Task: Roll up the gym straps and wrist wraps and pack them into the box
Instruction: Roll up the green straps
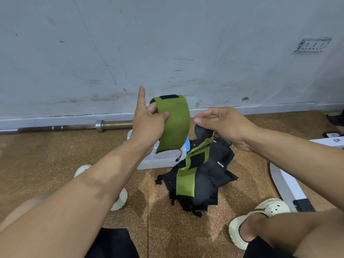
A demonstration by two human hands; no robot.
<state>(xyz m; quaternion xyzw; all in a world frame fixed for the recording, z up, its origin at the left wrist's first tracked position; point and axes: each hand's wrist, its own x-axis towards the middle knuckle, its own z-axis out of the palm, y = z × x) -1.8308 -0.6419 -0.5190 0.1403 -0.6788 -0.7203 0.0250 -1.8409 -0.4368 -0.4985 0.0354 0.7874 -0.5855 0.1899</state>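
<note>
We cannot see most of the box (158, 161), covered by our left hand (147, 125) and the green wrap (173, 123). The black strap (203, 132) vanishes under our right hand (227, 125). Print on the pile (201, 181) below is unreadable.

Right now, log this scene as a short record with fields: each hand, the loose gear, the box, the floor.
left hand: left hand pinches the green fabric wrist wrap, held up over the box, index finger pointing up
right hand: right hand grips a black fabric strap lifted from the pile
pile: black and green straps heaped unrolled on the floor
box: translucent plastic box, behind the pile, contents unclear
floor: brown speckled floor; steel barbell along the wall
</note>
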